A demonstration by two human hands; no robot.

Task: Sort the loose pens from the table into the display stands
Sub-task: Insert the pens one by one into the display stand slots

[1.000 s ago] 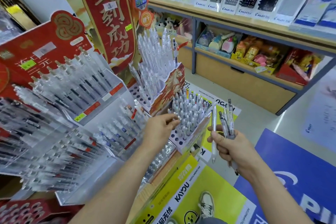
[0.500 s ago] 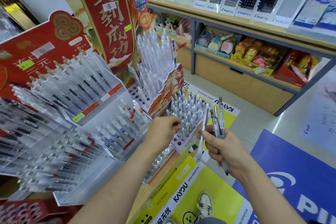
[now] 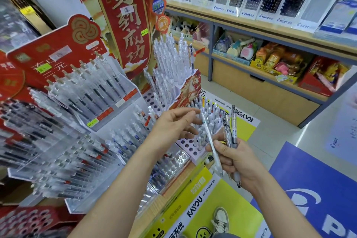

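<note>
**Above the stand [image 3: 188, 148]: pass one pen**

At 4 o'clock of it the right hand [image 3: 239, 158] grasps a white pen [image 3: 209, 141] and clear pens [image 3: 229, 131]. The left hand [image 3: 172, 125] is loose, with straight fingers [image 3: 193, 111] at the white pen's top. Better to pinch there and lower it upright into a free hole. The yellow board [image 3: 195, 206] at 6 o'clock reads "KAYOU"; the shelf labels [image 3: 247, 14] at 1 read "PILOT".

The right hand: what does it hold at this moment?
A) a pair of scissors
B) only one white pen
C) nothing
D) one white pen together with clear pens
D: the right hand grips a slanted white pen and also clear pens with dark insides, which stick up above its fingers.
</note>
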